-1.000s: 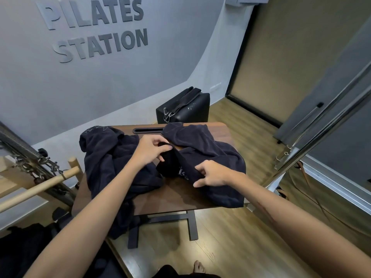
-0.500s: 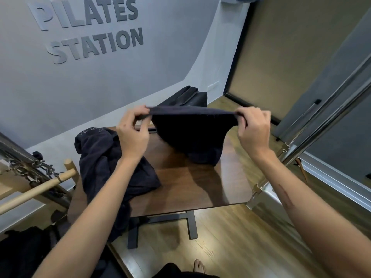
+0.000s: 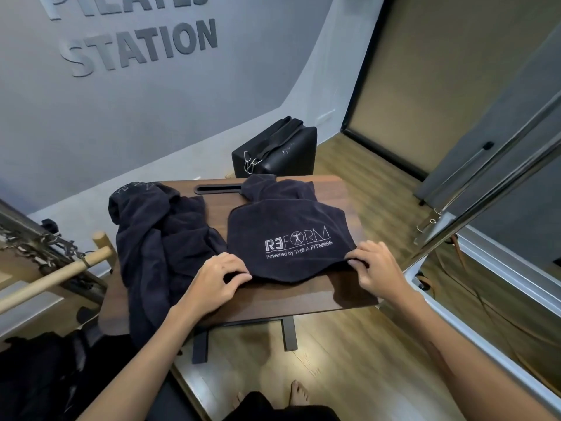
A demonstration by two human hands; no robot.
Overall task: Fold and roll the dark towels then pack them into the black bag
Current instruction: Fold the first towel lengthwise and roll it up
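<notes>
Dark terry towel with white REFORM logo [image 3: 288, 238] lies flat on brown wooden tabletop [image 3: 303, 294], far end bunched. Left hand [image 3: 217, 276] and right hand [image 3: 375, 268] pinch near corners, grip clamped on hem. No fold or roll done, I judge. Second dark towel, crumpled [image 3: 158, 238], waits at left, draping off edge. Black boxy bag with strap [image 3: 279, 153] on floor behind tabletop, nothing packed that I can see. No obstruction.

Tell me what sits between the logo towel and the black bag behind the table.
Nothing visible does. The logo towel lies flat on the table, both hands pinching its near corners. Its bunched far end reaches the table's far edge; the black bag stands on the floor just beyond. The other towels lie off to the left.
</notes>
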